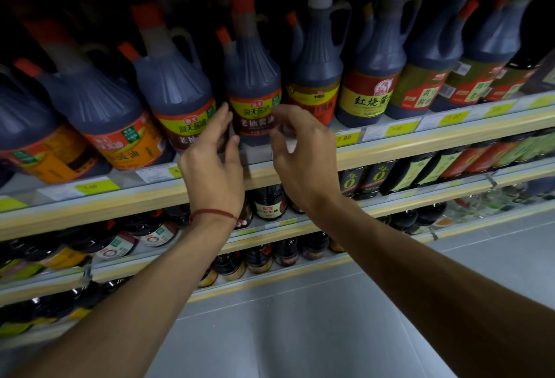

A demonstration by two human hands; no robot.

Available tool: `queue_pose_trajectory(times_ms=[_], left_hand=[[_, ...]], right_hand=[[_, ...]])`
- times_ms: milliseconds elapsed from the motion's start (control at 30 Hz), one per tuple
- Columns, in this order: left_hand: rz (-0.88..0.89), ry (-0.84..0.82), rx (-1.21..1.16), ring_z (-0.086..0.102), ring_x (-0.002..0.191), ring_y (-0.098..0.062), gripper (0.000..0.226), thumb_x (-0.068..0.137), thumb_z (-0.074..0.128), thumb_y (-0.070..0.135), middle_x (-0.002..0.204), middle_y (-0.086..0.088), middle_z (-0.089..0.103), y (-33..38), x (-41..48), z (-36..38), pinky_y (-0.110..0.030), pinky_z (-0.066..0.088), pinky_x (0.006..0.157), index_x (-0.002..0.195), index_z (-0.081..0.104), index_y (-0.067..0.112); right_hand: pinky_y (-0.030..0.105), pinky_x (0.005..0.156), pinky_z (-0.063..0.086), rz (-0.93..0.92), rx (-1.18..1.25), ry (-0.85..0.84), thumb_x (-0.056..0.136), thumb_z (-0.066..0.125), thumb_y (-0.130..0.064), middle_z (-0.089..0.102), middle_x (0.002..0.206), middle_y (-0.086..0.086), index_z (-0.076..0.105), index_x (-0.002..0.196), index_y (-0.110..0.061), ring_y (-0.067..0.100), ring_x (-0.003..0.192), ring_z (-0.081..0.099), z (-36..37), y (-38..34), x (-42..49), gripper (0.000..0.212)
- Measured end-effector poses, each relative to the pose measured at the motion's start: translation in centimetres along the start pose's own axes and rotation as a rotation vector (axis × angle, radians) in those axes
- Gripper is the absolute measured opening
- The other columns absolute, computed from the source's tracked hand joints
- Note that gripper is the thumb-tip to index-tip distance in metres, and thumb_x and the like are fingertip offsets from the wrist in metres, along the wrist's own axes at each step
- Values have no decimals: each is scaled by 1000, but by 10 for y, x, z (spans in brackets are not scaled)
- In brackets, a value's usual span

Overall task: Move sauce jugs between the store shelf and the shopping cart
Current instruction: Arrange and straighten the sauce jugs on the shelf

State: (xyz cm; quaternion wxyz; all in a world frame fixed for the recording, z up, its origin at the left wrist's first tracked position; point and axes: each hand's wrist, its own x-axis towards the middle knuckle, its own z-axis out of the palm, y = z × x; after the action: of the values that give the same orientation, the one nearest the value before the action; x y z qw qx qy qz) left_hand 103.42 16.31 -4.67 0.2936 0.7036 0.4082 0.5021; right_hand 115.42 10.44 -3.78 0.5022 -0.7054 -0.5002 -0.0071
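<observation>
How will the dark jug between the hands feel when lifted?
The jug looks filled to the neck with dark liquid, so it is probably heavy. Its ribbed plastic shoulders suggest stiffness. The wide base likely resists tipping.

Wears a thin red cord bracelet point(213, 214) looped snug round the wrist of the left hand point(210, 161). Shows bare forearms point(420, 281) on both sides, the right hand point(303, 155) bare as well.
</observation>
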Motion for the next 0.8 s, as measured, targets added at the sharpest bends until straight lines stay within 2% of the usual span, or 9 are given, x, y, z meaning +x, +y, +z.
queue_pose_trajectory(times_ms=[67,133,267,333,433,700,800], left_hand=[[45,60,35,64,118,-9,51,95,64,1,127,0,67,1,-1,-16,-37,53,103,144,55,15],[94,128,97,62,115,-15,50,95,63,2,127,-1,60,-2,3,-33,-40,53,100,143,52,12],[99,164,168,59,119,-19,53,97,61,4,143,-11,46,-12,14,-55,-38,53,100,148,45,6],[88,142,204,60,124,-20,56,99,60,9,148,-10,49,-15,18,-59,-39,51,105,151,42,7],[62,155,266,61,127,-23,58,98,62,18,141,-9,61,-22,24,-58,-42,51,107,153,44,15],[-31,142,58,58,131,-16,65,91,74,14,146,-1,58,-31,30,-52,-39,52,107,150,48,23],[-46,128,-24,56,133,-14,66,89,74,11,148,6,53,-32,35,-49,-42,51,108,150,49,21]], right_hand=[[31,89,55,-44,2,-36,94,65,-5,72,115,3,69,124,-9,16,103,67,5,-7,-6,30],[34,93,56,-52,24,-85,94,66,-5,73,119,4,69,127,-8,17,107,67,14,-15,-7,33],[37,101,55,-12,46,-144,96,68,-12,70,130,6,61,140,-9,20,120,65,34,-35,-3,45],[39,101,55,-3,47,-178,96,70,-14,70,131,7,57,144,-10,21,120,65,43,-43,-1,50],[45,96,57,18,43,-193,93,73,-15,71,125,5,58,138,-12,22,115,66,57,-48,2,47],[48,95,59,93,65,-130,89,77,-18,74,119,0,57,139,-16,19,112,70,73,-42,5,53],[47,95,59,107,84,-99,90,77,-17,74,119,-2,59,137,-17,18,113,69,77,-41,4,51]])
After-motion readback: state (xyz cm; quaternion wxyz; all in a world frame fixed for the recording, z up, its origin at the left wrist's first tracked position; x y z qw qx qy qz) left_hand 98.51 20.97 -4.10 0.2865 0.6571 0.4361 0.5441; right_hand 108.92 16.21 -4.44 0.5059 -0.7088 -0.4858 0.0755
